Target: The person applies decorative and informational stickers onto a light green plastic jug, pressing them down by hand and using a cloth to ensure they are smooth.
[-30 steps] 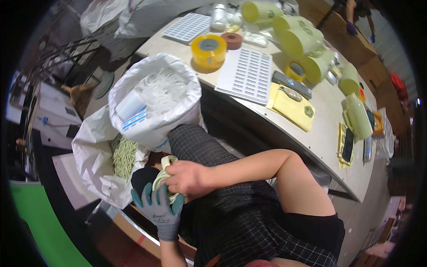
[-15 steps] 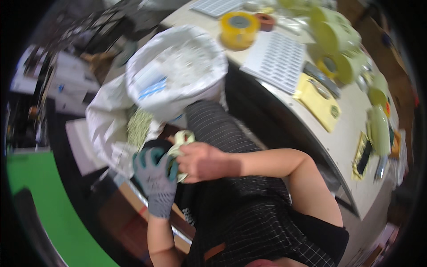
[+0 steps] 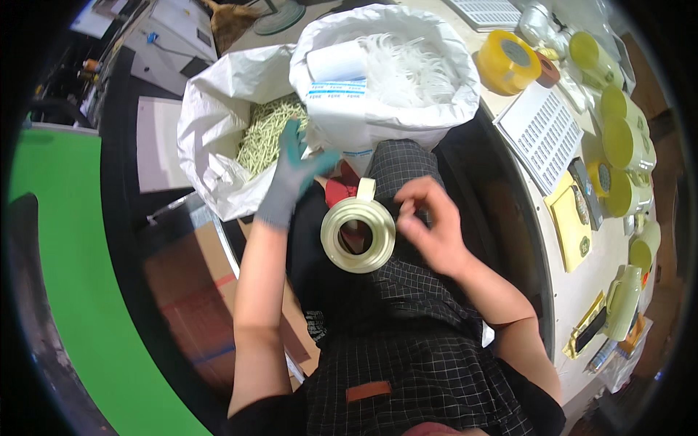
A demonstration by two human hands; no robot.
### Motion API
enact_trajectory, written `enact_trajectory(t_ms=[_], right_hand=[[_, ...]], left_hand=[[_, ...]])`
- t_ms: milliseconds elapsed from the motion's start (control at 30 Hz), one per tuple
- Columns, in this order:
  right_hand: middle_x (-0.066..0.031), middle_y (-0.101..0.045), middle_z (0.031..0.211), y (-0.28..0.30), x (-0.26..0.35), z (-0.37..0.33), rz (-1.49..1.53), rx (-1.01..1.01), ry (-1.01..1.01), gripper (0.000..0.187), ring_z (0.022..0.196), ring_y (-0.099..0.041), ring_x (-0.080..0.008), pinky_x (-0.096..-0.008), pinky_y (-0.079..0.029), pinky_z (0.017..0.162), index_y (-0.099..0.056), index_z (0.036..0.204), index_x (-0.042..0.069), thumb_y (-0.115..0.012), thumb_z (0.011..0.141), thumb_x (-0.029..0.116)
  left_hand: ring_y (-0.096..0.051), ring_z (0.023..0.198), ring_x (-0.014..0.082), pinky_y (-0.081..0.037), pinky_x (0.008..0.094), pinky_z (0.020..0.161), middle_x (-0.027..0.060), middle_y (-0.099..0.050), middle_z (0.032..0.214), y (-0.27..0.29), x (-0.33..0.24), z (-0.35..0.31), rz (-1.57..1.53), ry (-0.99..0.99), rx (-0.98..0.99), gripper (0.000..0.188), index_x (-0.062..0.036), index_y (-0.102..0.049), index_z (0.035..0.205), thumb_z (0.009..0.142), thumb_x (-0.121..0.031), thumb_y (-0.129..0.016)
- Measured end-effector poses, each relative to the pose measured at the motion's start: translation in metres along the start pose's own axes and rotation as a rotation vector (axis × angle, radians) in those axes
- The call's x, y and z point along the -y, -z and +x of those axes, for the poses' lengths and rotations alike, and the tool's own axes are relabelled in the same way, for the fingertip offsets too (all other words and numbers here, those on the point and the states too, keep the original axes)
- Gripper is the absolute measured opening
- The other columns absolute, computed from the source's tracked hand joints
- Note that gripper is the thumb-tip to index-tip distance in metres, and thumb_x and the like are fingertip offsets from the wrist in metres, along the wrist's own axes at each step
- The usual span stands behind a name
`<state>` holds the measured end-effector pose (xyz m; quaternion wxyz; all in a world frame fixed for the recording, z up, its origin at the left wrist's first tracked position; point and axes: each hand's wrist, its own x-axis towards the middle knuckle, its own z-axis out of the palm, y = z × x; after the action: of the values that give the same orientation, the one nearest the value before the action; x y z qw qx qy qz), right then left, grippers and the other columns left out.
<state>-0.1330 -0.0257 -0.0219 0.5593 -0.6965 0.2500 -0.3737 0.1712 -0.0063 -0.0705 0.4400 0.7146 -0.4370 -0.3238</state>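
Upright in my lap stands a pale-green ringed plastic piece (image 3: 335, 251) with a round hole and a tab or handle on its far side; neither hand is on it. My left hand (image 3: 297, 167), in a grey glove with green fingers, is spread and slightly blurred. It reaches over the near side of a white sack (image 3: 207, 142) of thin pale-green strips (image 3: 270, 134). My bare right hand (image 3: 435, 229) hovers just right of the ringed piece. Its thumb and bent fingers come together in a pinch; anything between the tips is too small to make out.
A second white sack (image 3: 458, 102) holds clear plastic rings or strips. On the table to the right are yellow tape (image 3: 509, 62), a printed sheet (image 3: 540, 134), a yellow packet (image 3: 568, 221) and several pale-green jugs (image 3: 624, 301). A green surface (image 3: 87, 276) lies at left.
Both hands have come off the pale-green piece. My left hand has moved up to the sack of strips, the right hand away to the right. The view has turned and shifted.
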Motion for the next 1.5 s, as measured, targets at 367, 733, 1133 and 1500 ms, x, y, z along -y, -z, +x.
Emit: enact_trajectory(t_ms=[367,733,1133,1500], right_hand=[[-0.0133,-0.07,0.128,-0.022,-0.078,0.061,-0.007,0.021,-0.237,0.064,0.115,-0.065,-0.0162,-0.0324,-0.053,0.1,-0.053,0.143,-0.004,-0.083,0.087,0.006],[-0.0102,-0.076,0.112,-0.045,-0.054,0.078,0.471,0.14,-0.407,0.028,0.096,-0.071,-0.0127,-0.0306,-0.058,0.087,-0.068,0.124,-0.008,-0.067,0.098,0.004],[-0.006,-0.072,0.094,-0.045,-0.095,0.096,0.123,-0.241,-0.311,0.023,0.082,-0.065,-0.0126,-0.0286,-0.055,0.077,-0.067,0.114,-0.005,-0.073,0.096,0.009],[-0.0217,-0.05,0.151,0.039,0.001,-0.114,0.921,0.329,-1.094,0.108,0.118,-0.071,-0.0331,-0.0453,-0.066,0.09,-0.009,0.168,0.012,-0.068,0.094,0.065]], left_hand=[[-0.069,0.107,0.0146,-0.056,0.0322,0.097,0.0097,-0.073,0.12,0.039,-0.013,-0.027,-0.373,0.223,0.51,0.056,0.0026,-0.066,0.133,0.083,-0.012,-0.087],[-0.054,0.127,0.0328,-0.038,0.0559,0.117,0.0062,-0.064,0.126,0.015,-0.048,-0.07,0.709,-0.687,-0.209,0.041,-0.0129,-0.073,0.113,0.078,-0.031,-0.086],[-0.063,0.112,0.0302,-0.048,0.0508,0.107,0.0028,-0.069,0.115,-0.013,-0.03,-0.093,0.652,-0.696,-0.363,0.017,-0.0123,-0.075,0.095,0.08,-0.019,-0.081],[-0.071,0.088,0.0163,-0.058,0.0311,0.08,0.0066,-0.075,0.097,-0.084,-0.056,-0.186,0.01,-0.514,-0.122,0.019,-0.0031,-0.076,0.1,0.083,0.002,-0.08]])
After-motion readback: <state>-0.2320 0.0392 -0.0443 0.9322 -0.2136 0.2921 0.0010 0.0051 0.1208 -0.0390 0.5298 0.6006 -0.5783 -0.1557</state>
